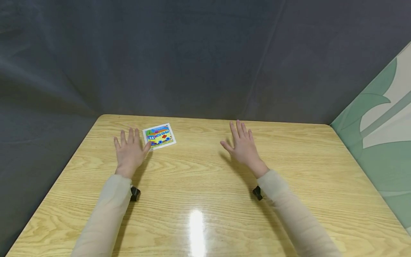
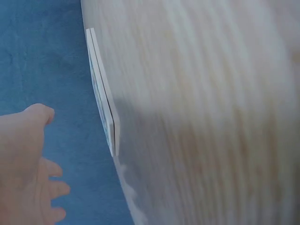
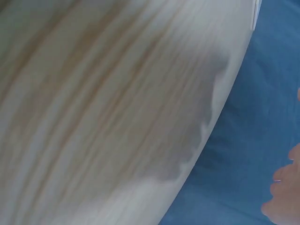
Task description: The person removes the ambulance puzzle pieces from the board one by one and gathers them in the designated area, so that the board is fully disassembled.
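Head view puts a dark cloth [image 1: 41,117] at your far left; it drapes beside the worktop and runs on behind its far edge, with soft folds and a few slanting creases. Your worktop [image 1: 205,171] is yellowish wood with wavy grain, a glossy finish and rounded far corners. Your light left sleeve [image 1: 104,214] reaches in from the near side. Your left hand [image 1: 129,154] hovers above the left part of the wood with its fingers spread, a black device [image 1: 135,193] at the wrist behind it. Just to its right, a white-bordered picture card [image 1: 160,136] with a cartoon ambulance lies flat near the far edge; seen from your head, the thumb overlaps its near left corner, while the left wrist view shows a gap between them. Near the middle, a bright glare [image 1: 197,228] shines off the surface. Well right of the card, your right hand [image 1: 243,147] hovers too, fingers spread, its shadow falling on the grain. Your right sleeve [image 1: 295,210] follows. Far right, a panel [image 1: 385,157] with green and white leaf-like shapes borders the worktop.
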A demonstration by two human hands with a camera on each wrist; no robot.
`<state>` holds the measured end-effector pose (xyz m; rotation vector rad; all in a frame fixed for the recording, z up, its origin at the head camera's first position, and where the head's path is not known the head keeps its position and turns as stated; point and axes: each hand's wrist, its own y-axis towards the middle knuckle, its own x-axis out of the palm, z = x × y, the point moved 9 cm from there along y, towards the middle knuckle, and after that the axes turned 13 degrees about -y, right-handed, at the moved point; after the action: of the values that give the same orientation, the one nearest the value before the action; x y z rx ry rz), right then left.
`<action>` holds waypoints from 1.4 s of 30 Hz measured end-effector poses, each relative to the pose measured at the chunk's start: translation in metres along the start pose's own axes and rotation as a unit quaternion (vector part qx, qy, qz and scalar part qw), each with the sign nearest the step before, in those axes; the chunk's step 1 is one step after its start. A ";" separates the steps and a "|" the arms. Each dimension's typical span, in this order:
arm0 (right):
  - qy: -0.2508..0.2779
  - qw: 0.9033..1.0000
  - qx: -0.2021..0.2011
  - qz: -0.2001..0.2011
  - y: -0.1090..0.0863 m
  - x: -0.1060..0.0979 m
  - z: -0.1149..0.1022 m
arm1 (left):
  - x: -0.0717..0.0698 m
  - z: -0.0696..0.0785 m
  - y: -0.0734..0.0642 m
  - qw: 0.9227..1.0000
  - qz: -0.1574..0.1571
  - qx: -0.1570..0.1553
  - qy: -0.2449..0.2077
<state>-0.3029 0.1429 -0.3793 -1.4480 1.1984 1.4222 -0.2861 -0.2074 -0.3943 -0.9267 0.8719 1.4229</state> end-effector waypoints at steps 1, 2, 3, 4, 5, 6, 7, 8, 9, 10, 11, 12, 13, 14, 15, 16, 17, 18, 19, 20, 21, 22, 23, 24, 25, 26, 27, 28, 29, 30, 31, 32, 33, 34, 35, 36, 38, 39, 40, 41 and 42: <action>0.000 1.000 -0.003 0.000 0.001 0.000 -0.003 | 0.002 0.000 0.001 1.000 -0.009 0.000 -0.004; 0.000 1.000 -0.007 0.002 0.001 0.000 -0.006 | 0.004 0.000 0.002 1.000 -0.018 0.000 -0.005; -0.002 1.000 -0.010 0.001 0.001 0.001 -0.009 | 0.006 0.000 0.003 1.000 -0.029 0.002 -0.005; -0.002 1.000 -0.014 0.000 0.002 0.001 -0.011 | 0.008 0.000 0.003 0.999 -0.041 0.002 -0.008; -0.002 1.000 -0.018 -0.002 0.002 0.002 -0.014 | 0.010 0.000 0.004 0.999 -0.053 0.005 -0.010; -0.002 1.000 -0.022 -0.004 0.003 0.002 -0.017 | 0.012 0.000 0.004 0.998 -0.063 0.009 -0.011; -0.002 1.000 -0.027 -0.005 0.003 0.003 -0.019 | 0.014 0.000 0.004 0.997 -0.074 0.012 -0.012; -0.005 0.999 -0.032 -0.006 0.004 0.004 -0.022 | 0.016 0.000 0.005 0.996 -0.085 0.016 -0.012; -0.007 0.999 -0.036 -0.009 0.004 0.006 -0.024 | 0.019 0.001 0.005 0.995 -0.095 0.019 -0.016; -0.008 0.999 -0.041 -0.011 0.005 0.007 -0.026 | 0.021 0.001 0.005 0.994 -0.105 0.021 -0.018; -0.009 0.999 -0.046 -0.012 0.005 0.008 -0.028 | 0.023 0.000 0.005 0.993 -0.113 0.023 -0.018; -0.010 0.999 -0.052 -0.014 0.006 0.009 -0.031 | 0.025 0.000 0.005 0.992 -0.119 0.024 -0.019; -0.011 0.998 -0.057 -0.015 0.007 0.010 -0.033 | 0.027 -0.001 0.005 0.991 -0.127 0.024 -0.019; -0.012 0.998 -0.063 -0.017 0.008 0.011 -0.035 | 0.029 -0.001 0.005 0.991 -0.132 0.024 -0.019; -0.011 0.997 -0.068 -0.018 0.009 0.012 -0.038 | 0.030 -0.001 0.005 0.990 -0.136 0.026 -0.019; -0.012 0.997 -0.075 -0.019 0.010 0.012 -0.040 | 0.031 -0.001 0.005 0.990 -0.140 0.026 -0.019; -0.012 0.996 -0.080 -0.020 0.011 0.013 -0.042 | 0.032 -0.001 0.005 0.989 -0.144 0.027 -0.021; -0.014 0.996 -0.086 -0.020 0.012 0.013 -0.045 | 0.033 -0.001 0.005 0.988 -0.148 0.028 -0.023; -0.017 0.995 -0.091 -0.021 0.013 0.014 -0.047 | 0.034 0.000 0.004 0.988 -0.150 0.029 -0.025; -0.020 0.995 -0.097 -0.019 0.015 0.013 -0.049 | 0.034 0.001 0.004 0.988 -0.151 0.031 -0.029; -0.022 0.994 -0.102 -0.018 0.016 0.013 -0.052 | 0.035 0.002 0.004 0.987 -0.153 0.032 -0.031; -0.026 0.994 -0.107 -0.019 0.017 0.013 -0.055 | 0.035 0.002 0.004 0.987 -0.153 0.033 -0.033; -0.027 0.993 -0.112 -0.020 0.018 0.012 -0.057 | 0.035 0.002 0.004 0.987 -0.154 0.034 -0.034; -0.028 0.992 -0.117 -0.021 0.020 0.012 -0.060 | 0.035 0.003 0.004 0.987 -0.155 0.035 -0.036; -0.027 0.992 -0.122 -0.022 0.021 0.012 -0.063 | 0.035 0.003 0.004 0.986 -0.156 0.035 -0.037; -0.023 0.991 -0.126 -0.023 0.022 0.011 -0.066 | 0.036 0.003 0.004 0.986 -0.158 0.036 -0.038; -0.021 0.991 -0.129 -0.025 0.024 0.011 -0.069 | 0.036 0.003 0.004 0.986 -0.159 0.036 -0.039; -0.021 0.991 -0.132 -0.026 0.026 0.011 -0.071 | 0.036 0.003 0.004 0.986 -0.160 0.037 -0.041; -0.018 0.991 -0.133 -0.025 0.028 0.010 -0.074 | 0.037 0.003 0.004 0.985 -0.161 0.037 -0.043; -0.015 0.991 -0.133 -0.024 0.030 0.010 -0.076 | 0.037 0.003 0.004 0.985 -0.162 0.039 -0.044; -0.014 0.991 -0.133 -0.023 0.032 0.010 -0.078 | 0.037 0.003 0.003 0.985 -0.162 0.041 -0.045; -0.017 0.991 -0.132 -0.022 0.035 0.011 -0.080 | 0.037 0.004 0.003 0.985 -0.163 0.043 -0.045; -0.021 0.991 -0.132 -0.022 0.037 0.012 -0.082 | 0.037 0.004 0.003 0.984 -0.163 0.045 -0.047; -0.025 0.991 -0.131 -0.023 0.039 0.014 -0.084 | 0.038 0.005 0.002 0.984 -0.164 0.048 -0.049; -0.027 0.991 -0.131 -0.027 0.041 0.015 -0.086 | 0.038 0.006 0.002 0.984 -0.165 0.050 -0.049; -0.031 0.990 -0.131 -0.031 0.042 0.017 -0.088 | 0.038 0.007 0.001 0.983 -0.166 0.053 -0.051; -0.041 0.989 -0.134 -0.038 0.045 0.020 -0.092 | 0.038 0.009 0.000 0.983 -0.167 0.059 -0.055; -0.042 0.989 -0.135 -0.041 0.046 0.021 -0.095 | 0.038 0.010 0.000 0.982 -0.167 0.062 -0.057; -0.045 0.989 -0.136 -0.045 0.047 0.023 -0.096 | 0.039 0.011 0.000 0.982 -0.168 0.065 -0.058; -0.047 0.988 -0.135 -0.049 0.048 0.024 -0.098 | 0.039 0.012 -0.001 0.982 -0.167 0.068 -0.059; -0.050 0.988 -0.135 -0.053 0.049 0.026 -0.100 | 0.039 0.012 -0.001 0.981 -0.168 0.070 -0.061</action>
<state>-0.3239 0.0315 -0.3917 -1.5765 0.8777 1.6097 -0.2868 -0.1804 -0.4248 -0.8262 0.6792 1.1008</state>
